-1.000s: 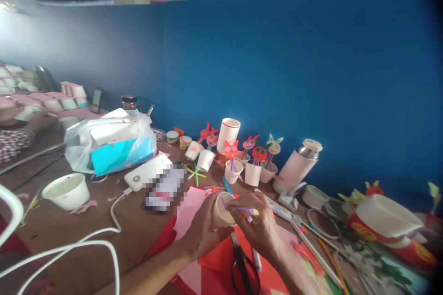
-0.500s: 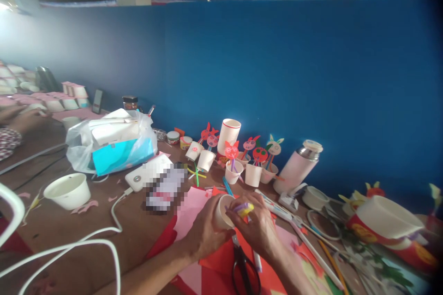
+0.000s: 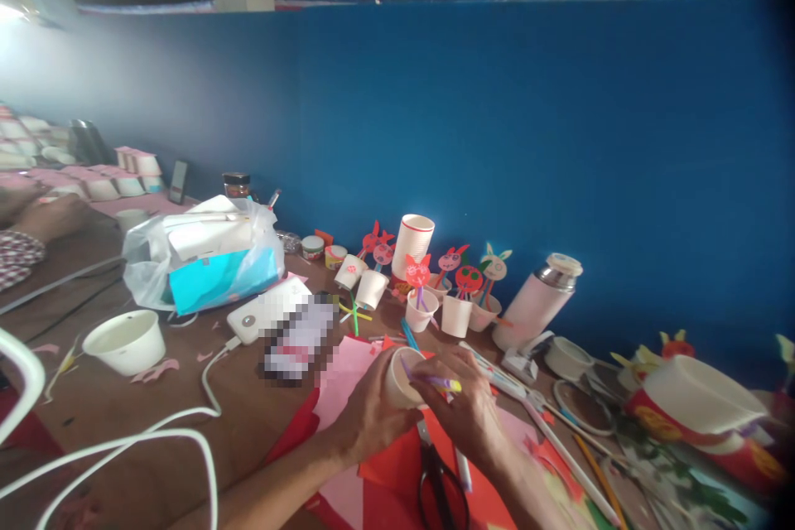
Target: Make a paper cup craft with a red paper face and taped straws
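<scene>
My left hand (image 3: 366, 406) is wrapped round a white paper cup (image 3: 403, 393), with its open mouth turned up towards me. In my right hand (image 3: 463, 397) a thin purple straw (image 3: 438, 382) with a yellow end is pinched; its purple end reaches into the cup's mouth. Part of the straw is hidden by the fingers. Black-handled scissors (image 3: 436, 468) lie below my hands on red paper (image 3: 388, 472). Pink paper (image 3: 341, 368) shows left of the cup. Behind it stand small paper cups (image 3: 456, 317) with drawn paper animal heads (image 3: 417, 271) on straws.
A blurred phone (image 3: 301, 339), a white power bank (image 3: 273, 310) with a looping cable, a white bowl (image 3: 124, 344) and a stuffed plastic bag (image 3: 202, 257) lie left. A pink flask (image 3: 534, 302) stands right, near a large tub (image 3: 696, 397). Another person's hand (image 3: 55, 215) is far left.
The purple straw in my right hand has tilted, and its yellow end now points further right. My left hand still holds the cup in nearly the same place.
</scene>
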`<move>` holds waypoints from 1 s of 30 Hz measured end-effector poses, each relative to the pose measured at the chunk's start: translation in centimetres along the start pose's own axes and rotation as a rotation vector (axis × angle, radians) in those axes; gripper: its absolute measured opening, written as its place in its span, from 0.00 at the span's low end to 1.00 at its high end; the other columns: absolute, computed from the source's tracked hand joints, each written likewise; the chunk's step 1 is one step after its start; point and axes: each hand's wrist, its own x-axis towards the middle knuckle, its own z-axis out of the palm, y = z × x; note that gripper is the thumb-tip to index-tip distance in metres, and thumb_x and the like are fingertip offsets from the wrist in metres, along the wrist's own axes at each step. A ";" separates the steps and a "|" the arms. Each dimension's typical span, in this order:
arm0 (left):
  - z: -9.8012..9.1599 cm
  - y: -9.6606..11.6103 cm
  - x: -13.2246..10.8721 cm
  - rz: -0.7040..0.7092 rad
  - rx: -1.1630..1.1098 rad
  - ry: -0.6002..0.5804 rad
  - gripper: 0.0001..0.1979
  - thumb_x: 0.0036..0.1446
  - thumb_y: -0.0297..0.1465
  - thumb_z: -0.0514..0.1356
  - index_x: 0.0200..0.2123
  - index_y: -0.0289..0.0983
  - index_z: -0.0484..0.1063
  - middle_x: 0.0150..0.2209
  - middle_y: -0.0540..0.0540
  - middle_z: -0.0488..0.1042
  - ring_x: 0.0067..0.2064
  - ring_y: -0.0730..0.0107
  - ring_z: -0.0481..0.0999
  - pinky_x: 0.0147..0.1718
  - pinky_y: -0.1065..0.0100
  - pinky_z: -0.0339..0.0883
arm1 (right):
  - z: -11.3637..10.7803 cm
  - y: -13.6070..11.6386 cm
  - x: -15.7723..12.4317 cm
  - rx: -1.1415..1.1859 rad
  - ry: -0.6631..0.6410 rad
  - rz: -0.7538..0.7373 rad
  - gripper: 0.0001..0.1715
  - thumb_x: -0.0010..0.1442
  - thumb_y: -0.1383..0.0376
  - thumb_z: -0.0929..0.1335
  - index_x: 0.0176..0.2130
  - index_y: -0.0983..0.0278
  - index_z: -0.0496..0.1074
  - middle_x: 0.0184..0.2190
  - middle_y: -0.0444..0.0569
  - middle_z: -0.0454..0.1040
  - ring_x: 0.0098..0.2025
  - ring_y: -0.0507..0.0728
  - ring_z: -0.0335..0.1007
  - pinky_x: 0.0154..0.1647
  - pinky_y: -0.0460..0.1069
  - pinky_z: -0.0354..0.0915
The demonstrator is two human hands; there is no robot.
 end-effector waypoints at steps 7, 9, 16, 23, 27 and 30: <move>-0.2 0.3 -0.1 0.016 -0.201 -0.071 0.31 0.47 0.39 0.65 0.51 0.38 0.57 0.48 0.40 0.68 0.49 0.56 0.69 0.46 0.57 0.66 | -0.2 -0.7 0.2 0.064 0.007 0.063 0.06 0.61 0.64 0.65 0.32 0.59 0.71 0.30 0.44 0.76 0.32 0.56 0.70 0.39 0.53 0.60; -0.2 0.5 -0.1 0.030 -0.241 -0.093 0.30 0.48 0.38 0.64 0.52 0.38 0.56 0.49 0.40 0.67 0.49 0.56 0.69 0.47 0.56 0.65 | -0.1 -0.7 0.0 0.050 0.017 0.079 0.06 0.61 0.64 0.65 0.32 0.59 0.72 0.30 0.44 0.76 0.32 0.56 0.70 0.39 0.53 0.60; 0.1 1.1 0.0 0.040 -0.241 -0.102 0.29 0.49 0.36 0.64 0.52 0.39 0.57 0.50 0.40 0.67 0.52 0.56 0.68 0.50 0.57 0.63 | 0.2 -1.0 -0.1 0.015 0.029 0.151 0.07 0.60 0.64 0.65 0.32 0.58 0.73 0.30 0.44 0.77 0.33 0.57 0.70 0.39 0.53 0.59; -1.0 0.3 -0.9 0.021 -0.100 -0.187 0.34 0.50 0.31 0.61 0.60 0.38 0.52 0.58 0.39 0.60 0.59 0.52 0.58 0.57 0.54 0.52 | 0.0 -0.9 0.1 -0.010 0.002 0.227 0.06 0.59 0.64 0.66 0.32 0.59 0.74 0.32 0.45 0.78 0.35 0.57 0.71 0.40 0.52 0.59; -1.5 -0.5 -1.0 -0.068 -0.255 -0.211 0.28 0.54 0.33 0.57 0.58 0.39 0.56 0.58 0.41 0.61 0.60 0.53 0.57 0.57 0.55 0.53 | 0.1 -0.3 0.0 -0.007 -0.020 0.232 0.06 0.58 0.64 0.66 0.32 0.59 0.74 0.32 0.44 0.78 0.34 0.56 0.71 0.40 0.51 0.58; -1.5 -0.3 -0.8 -0.136 -0.279 -0.194 0.31 0.52 0.32 0.61 0.59 0.41 0.55 0.59 0.41 0.58 0.58 0.54 0.61 0.53 0.57 0.59 | 0.3 -0.3 -0.1 0.015 -0.042 0.257 0.06 0.58 0.64 0.66 0.32 0.58 0.75 0.32 0.43 0.78 0.36 0.56 0.72 0.42 0.51 0.58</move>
